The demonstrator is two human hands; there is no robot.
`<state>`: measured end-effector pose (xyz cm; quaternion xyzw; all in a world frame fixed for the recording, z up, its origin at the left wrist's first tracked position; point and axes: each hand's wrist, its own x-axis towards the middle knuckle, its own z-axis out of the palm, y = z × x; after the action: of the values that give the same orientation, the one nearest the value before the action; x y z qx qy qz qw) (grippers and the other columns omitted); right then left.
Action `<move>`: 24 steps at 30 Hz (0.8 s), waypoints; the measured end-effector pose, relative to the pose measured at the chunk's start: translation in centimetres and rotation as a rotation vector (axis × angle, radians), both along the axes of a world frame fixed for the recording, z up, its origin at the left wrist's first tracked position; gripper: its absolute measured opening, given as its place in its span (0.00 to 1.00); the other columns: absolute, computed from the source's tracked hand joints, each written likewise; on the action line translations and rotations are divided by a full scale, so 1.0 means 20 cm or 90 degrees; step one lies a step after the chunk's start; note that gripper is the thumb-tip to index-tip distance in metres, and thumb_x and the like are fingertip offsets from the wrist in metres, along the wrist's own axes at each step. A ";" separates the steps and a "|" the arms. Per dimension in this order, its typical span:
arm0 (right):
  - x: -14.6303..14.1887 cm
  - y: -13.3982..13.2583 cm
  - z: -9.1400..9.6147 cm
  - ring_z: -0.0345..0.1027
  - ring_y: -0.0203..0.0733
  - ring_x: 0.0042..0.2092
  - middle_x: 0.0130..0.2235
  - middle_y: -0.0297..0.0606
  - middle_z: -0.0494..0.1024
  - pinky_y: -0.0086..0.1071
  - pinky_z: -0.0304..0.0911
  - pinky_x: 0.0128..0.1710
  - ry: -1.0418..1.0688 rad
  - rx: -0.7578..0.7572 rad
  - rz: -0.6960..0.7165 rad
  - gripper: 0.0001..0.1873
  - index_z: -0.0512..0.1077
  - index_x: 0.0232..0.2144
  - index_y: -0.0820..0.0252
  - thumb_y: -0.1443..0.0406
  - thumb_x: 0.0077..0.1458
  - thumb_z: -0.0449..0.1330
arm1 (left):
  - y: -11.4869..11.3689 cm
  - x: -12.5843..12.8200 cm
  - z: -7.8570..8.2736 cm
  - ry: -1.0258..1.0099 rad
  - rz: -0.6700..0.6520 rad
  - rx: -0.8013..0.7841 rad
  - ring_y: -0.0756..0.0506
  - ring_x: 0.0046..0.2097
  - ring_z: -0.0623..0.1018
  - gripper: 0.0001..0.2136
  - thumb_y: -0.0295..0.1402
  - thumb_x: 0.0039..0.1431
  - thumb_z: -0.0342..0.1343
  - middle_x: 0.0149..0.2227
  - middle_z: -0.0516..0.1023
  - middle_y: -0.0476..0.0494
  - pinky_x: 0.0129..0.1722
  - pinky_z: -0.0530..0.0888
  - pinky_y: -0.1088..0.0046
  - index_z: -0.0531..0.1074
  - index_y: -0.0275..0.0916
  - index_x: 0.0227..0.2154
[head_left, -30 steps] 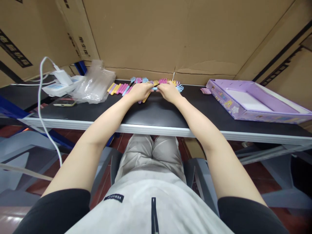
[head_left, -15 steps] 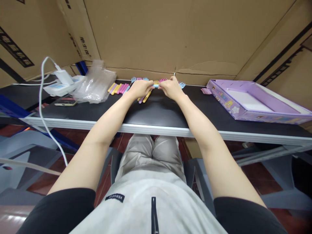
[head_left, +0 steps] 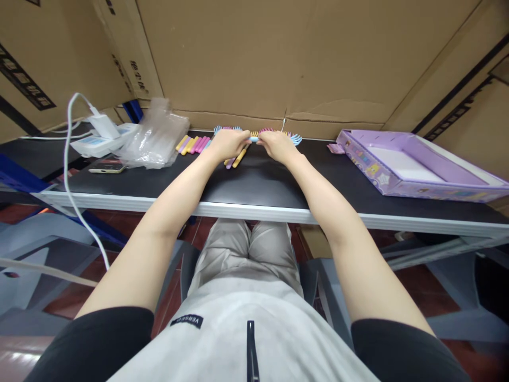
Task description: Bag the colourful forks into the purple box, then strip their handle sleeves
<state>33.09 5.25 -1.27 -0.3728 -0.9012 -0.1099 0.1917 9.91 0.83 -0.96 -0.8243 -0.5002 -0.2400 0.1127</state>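
Both my hands reach to the far side of the black table (head_left: 254,185), over a heap of small plastic brushes (head_left: 194,144) in yellow, pink, purple and blue. My left hand (head_left: 228,144) and my right hand (head_left: 278,145) meet fingertip to fingertip, each pinching an end of a light blue brush (head_left: 254,139). More brush handles (head_left: 237,158) poke out beneath my left hand. A blue brush head (head_left: 295,139) shows just right of my right hand.
A purple shallow box (head_left: 413,164) lies at the right of the table. Clear plastic bags (head_left: 155,139), a white charger with cable (head_left: 101,126), white packets and a phone (head_left: 105,167) sit at the left. Cardboard boxes wall the back.
My hands have shifted slightly along the brush heap and stay pinched together on the blue brush. Little else has moved.
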 end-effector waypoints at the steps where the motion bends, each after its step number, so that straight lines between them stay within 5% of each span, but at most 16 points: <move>1: -0.01 -0.01 0.00 0.79 0.59 0.52 0.52 0.55 0.88 0.43 0.64 0.53 0.003 -0.017 -0.005 0.18 0.81 0.53 0.61 0.62 0.81 0.52 | 0.00 -0.01 0.00 0.013 -0.012 0.011 0.34 0.48 0.86 0.10 0.32 0.73 0.55 0.40 0.87 0.35 0.46 0.73 0.62 0.83 0.43 0.44; 8: -0.02 -0.02 -0.02 0.82 0.55 0.48 0.50 0.51 0.90 0.37 0.66 0.48 -0.006 -0.105 -0.006 0.18 0.83 0.55 0.62 0.61 0.82 0.54 | 0.03 -0.02 -0.04 0.060 -0.077 0.067 0.35 0.48 0.84 0.12 0.26 0.70 0.55 0.41 0.84 0.35 0.49 0.75 0.60 0.84 0.42 0.45; 24: 0.03 -0.02 0.02 0.80 0.58 0.50 0.50 0.52 0.89 0.40 0.63 0.47 -0.042 0.008 -0.023 0.17 0.82 0.53 0.58 0.63 0.79 0.53 | 0.04 0.02 0.00 -0.035 0.019 -0.068 0.34 0.51 0.87 0.09 0.37 0.72 0.59 0.41 0.89 0.41 0.51 0.74 0.64 0.84 0.45 0.46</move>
<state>33.63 4.94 -0.89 -0.3838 -0.8996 -0.1312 0.1620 10.31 1.59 -1.02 -0.8145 -0.5277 -0.2341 0.0584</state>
